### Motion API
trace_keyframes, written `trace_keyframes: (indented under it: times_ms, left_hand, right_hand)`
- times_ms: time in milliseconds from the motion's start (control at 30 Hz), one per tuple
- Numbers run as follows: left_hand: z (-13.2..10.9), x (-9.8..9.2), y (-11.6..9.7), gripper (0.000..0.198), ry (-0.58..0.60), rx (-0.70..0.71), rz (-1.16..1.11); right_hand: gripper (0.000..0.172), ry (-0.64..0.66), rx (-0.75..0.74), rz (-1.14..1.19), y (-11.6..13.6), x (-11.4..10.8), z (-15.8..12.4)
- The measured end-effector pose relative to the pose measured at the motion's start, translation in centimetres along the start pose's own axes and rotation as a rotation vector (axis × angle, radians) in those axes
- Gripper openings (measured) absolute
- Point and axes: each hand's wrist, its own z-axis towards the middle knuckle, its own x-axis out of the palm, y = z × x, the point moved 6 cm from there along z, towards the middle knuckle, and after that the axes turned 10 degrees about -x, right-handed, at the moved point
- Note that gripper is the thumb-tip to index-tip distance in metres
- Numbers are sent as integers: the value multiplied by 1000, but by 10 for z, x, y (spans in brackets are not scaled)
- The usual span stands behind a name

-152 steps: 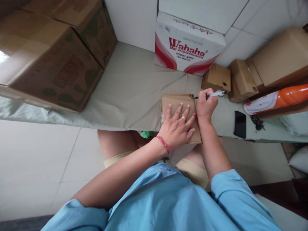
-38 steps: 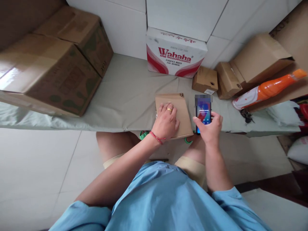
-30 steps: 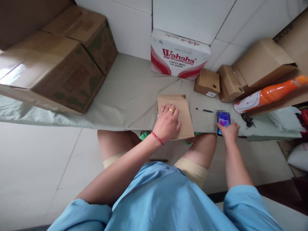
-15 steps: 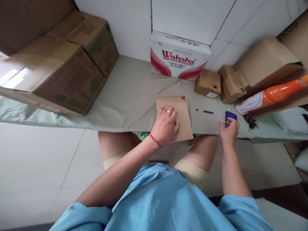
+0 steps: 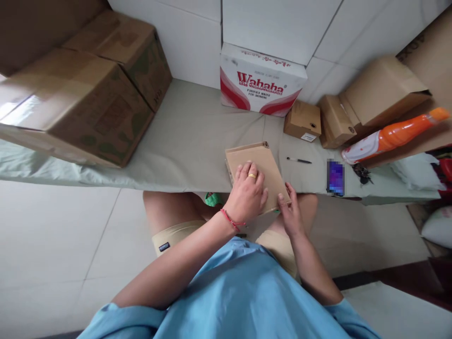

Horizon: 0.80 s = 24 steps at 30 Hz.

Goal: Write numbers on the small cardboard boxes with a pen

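The right hand (image 5: 288,202) pinches the near right corner of the small cardboard box (image 5: 271,165), thumb on top, probably steadying the end overhanging the cloth-covered bench (image 5: 187,136); the left hand (image 5: 247,190) lies across its top, loosely curled, gripping nothing, seemingly as a weight; phone (image 5: 335,178) and pen (image 5: 299,160) lie rightward, within easy reach; a red-and-white carton (image 5: 261,94) stands by the wall (image 5: 268,28).

Left hand (image 5: 245,192) rests atop carton (image 5: 273,172); right hand (image 5: 290,207) grips its near right corner. Pen (image 5: 298,160) and lit phone (image 5: 335,178) lie on bench (image 5: 190,136), to the right.
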Motion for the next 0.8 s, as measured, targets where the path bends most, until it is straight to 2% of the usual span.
trace_keyframes:
  times_ms: [167,267,367,433,500,567,633,700,800]
  left_hand:
    - [-1,-4,14,43,29,65,-116]
    - [1,-7,17,48,47,75,-166]
    - [-1,-16,19,44,75,91,-274]
    - [-5,-25,27,35,68,64,-430]
    - [-13,-38,48,29,-21,-49,-627]
    - [-24,-49,79,32,-166,-203,-757]
    - [-36,-54,107,53,-220,-317,-755]
    - [-43,-47,127,82,-83,-398,-775]
    - [-52,-33,139,113,210,-439,-893]
  right_hand:
    - [83,-40,196,400,-19,13,-20]
    - [71,-55,256,604,-20,24,-24]
    - [60,-59,276,672,-16,29,-19]
    - [57,-67,298,667,-14,27,-15]
    - [56,-77,335,667,-14,21,-12]
    - [55,-56,374,682,-13,14,-12]
    - [56,-11,399,692,-11,8,-12]
    - [56,18,421,675,-9,1,-13]
    - [53,51,473,612,-10,-5,-15]
